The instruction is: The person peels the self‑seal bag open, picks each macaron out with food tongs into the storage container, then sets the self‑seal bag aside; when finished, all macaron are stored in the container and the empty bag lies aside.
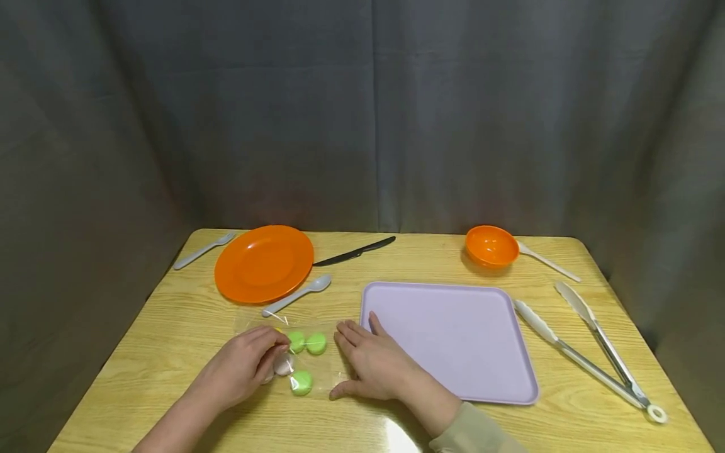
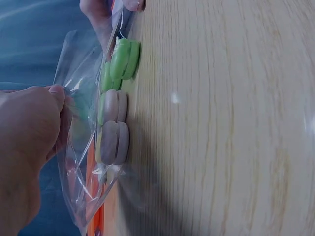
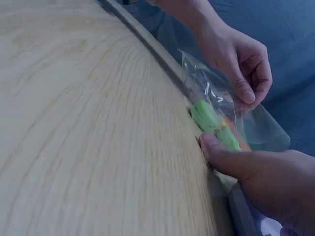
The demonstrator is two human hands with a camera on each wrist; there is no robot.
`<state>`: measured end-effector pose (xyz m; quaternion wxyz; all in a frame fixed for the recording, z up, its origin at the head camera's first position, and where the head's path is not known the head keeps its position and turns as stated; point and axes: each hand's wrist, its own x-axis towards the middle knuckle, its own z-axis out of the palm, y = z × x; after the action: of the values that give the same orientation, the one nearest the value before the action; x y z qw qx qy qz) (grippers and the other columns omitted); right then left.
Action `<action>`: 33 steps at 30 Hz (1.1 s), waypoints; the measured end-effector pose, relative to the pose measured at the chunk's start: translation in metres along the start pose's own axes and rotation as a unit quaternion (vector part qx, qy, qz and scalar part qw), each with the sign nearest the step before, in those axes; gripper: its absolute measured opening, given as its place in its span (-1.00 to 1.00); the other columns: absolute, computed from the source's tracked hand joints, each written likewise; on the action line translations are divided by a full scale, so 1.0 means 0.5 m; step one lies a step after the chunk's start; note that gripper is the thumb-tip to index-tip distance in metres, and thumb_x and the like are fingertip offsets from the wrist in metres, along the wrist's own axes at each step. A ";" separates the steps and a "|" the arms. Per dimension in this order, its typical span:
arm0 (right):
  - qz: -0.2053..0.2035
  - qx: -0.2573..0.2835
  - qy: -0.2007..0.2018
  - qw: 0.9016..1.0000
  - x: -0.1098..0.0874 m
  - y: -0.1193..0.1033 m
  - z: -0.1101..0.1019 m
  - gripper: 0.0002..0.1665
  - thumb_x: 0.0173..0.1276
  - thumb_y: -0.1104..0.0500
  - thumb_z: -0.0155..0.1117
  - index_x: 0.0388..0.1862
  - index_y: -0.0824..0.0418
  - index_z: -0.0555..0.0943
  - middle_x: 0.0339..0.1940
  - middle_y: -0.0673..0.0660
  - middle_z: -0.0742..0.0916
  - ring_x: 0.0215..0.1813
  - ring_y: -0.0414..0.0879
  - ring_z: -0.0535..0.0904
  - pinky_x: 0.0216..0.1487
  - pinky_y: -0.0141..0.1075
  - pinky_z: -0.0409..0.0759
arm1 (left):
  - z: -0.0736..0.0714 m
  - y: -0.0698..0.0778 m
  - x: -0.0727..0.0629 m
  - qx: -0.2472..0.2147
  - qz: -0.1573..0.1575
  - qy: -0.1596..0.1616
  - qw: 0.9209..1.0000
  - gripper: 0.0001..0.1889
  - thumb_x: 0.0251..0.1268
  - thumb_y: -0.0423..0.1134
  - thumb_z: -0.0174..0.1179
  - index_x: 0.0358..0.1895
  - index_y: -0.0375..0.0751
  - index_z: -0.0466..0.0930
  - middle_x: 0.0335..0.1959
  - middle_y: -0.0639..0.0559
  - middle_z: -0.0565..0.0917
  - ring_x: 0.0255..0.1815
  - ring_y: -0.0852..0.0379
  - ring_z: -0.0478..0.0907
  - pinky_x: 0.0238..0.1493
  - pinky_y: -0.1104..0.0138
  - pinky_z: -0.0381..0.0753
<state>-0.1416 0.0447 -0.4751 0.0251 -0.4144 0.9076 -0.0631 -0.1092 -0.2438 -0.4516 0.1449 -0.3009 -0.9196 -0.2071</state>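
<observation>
A clear plastic bag (image 1: 321,370) lies on the table with several macarons in it. Green macarons (image 1: 302,382) show through the film, and pale greyish macarons (image 2: 115,142) stand out in the left wrist view. My left hand (image 1: 243,363) pinches the upper film between thumb and fingers, lifting it above the macarons. At the bag's right edge, my right hand (image 1: 376,362) rests with fairly straight, spread fingers. Its thumb (image 3: 216,150) lies close to a green macaron in the right wrist view. Part of the bag is hidden behind my left hand.
A lilac tray (image 1: 447,314) lies right of the bag, with tongs (image 1: 600,352) beyond. Behind are an orange plate (image 1: 264,264), grey spoon (image 1: 297,294), grey fork (image 1: 204,250), black knife (image 1: 355,251), orange bowl (image 1: 491,246) and white utensil (image 1: 549,261).
</observation>
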 end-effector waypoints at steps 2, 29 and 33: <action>-0.001 -0.001 -0.004 1.000 0.000 0.000 0.002 0.31 0.29 -0.67 0.14 0.62 0.32 0.35 0.65 0.25 0.34 0.67 0.11 0.19 0.63 0.28 -0.05 | 0.001 0.000 -0.002 0.001 0.005 0.003 1.000 -0.83 0.36 -0.41 0.45 -0.13 -0.08 0.71 -0.22 0.25 0.72 -0.22 0.33 0.64 -0.20 0.35 0.74; 0.057 0.172 0.185 0.966 -0.206 0.132 -0.146 -0.26 0.32 -0.06 0.62 0.36 0.27 0.62 0.29 0.09 0.72 0.33 0.00 0.63 0.37 -0.02 0.57 | 0.004 -0.002 -0.013 -0.050 -0.032 0.004 0.998 -0.91 0.48 -0.37 0.35 -0.09 -0.08 0.74 -0.15 0.20 0.77 -0.15 0.34 0.67 -0.15 0.30 0.76; 0.079 0.165 0.216 0.959 -0.262 0.174 -0.162 -0.30 0.28 0.00 0.65 0.30 0.28 0.65 0.26 0.10 0.74 0.29 0.05 0.66 0.29 0.05 0.62 | 0.005 -0.005 -0.013 -0.072 -0.041 0.018 0.996 -0.88 0.48 -0.39 0.35 -0.09 -0.07 0.74 -0.15 0.17 0.78 -0.15 0.33 0.67 -0.15 0.29 0.76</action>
<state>-0.1287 0.2078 -0.4078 -0.0983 -0.3076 0.8986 -0.2972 -0.1062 -0.2478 -0.4571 0.1313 -0.2685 -0.9111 -0.2837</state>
